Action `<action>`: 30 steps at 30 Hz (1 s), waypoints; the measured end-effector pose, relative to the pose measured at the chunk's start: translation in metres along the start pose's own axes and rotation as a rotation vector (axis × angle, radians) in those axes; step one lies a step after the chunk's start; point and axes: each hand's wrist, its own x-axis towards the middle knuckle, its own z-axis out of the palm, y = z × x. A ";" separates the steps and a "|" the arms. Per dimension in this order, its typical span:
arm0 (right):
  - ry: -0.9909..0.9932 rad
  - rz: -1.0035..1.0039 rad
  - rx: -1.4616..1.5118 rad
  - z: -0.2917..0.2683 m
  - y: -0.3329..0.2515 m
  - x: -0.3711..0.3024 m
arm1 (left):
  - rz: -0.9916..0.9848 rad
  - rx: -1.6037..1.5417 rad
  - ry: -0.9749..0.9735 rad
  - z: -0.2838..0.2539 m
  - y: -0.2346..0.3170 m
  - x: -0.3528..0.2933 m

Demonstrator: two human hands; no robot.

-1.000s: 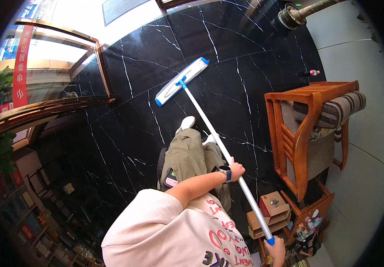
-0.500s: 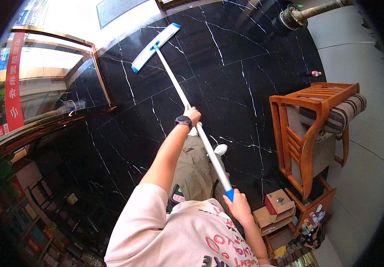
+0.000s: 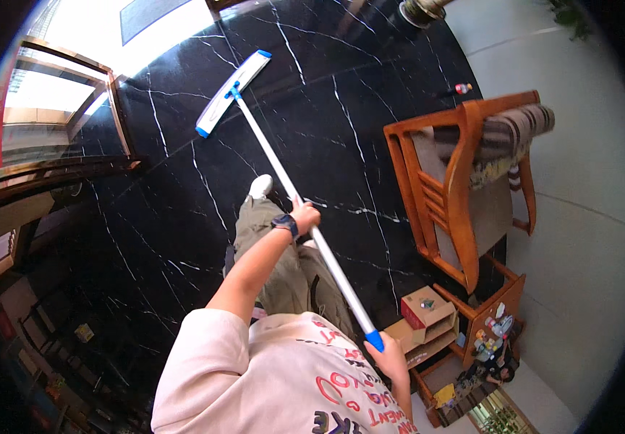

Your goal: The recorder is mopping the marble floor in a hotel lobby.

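A flat mop (image 3: 266, 148) with a long silver pole reaches ahead of me over the dark, white-veined floor (image 3: 341, 123). Its broad white head (image 3: 252, 70) has blue ends and a blue joint, and lies slantwise on the floor ahead and to the left. My left hand (image 3: 305, 217), with a dark watch at its wrist, is wrapped round the middle of the pole. Lower down, near my right side, my right hand (image 3: 388, 357) grips the blue end of the pole. My white left shoe (image 3: 260, 186) is forward, beside the pole.
To the right stands a wooden armchair (image 3: 490, 217) with a striped cushion. A small bottle (image 3: 463, 88) lies beyond it. Cardboard boxes (image 3: 428, 311) sit behind the chair, near a person (image 3: 497, 372). A wood-framed glass door (image 3: 121, 123) is at left; a plant pot (image 3: 419, 13) is far off.
My left foot has stepped forward. The mop head now sits a little lower and further left in view, and the chair and door have also shifted left. Both hands keep their hold.
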 end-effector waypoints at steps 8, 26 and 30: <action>-0.018 0.172 0.287 0.015 0.186 -0.141 | 0.193 0.058 -0.275 0.103 0.223 0.011; -0.026 0.152 0.554 -0.020 0.162 -0.032 | 0.305 0.199 -0.221 0.050 0.183 0.164; -0.054 0.219 0.647 -0.084 0.101 0.034 | 0.264 0.230 -0.225 0.010 0.147 0.251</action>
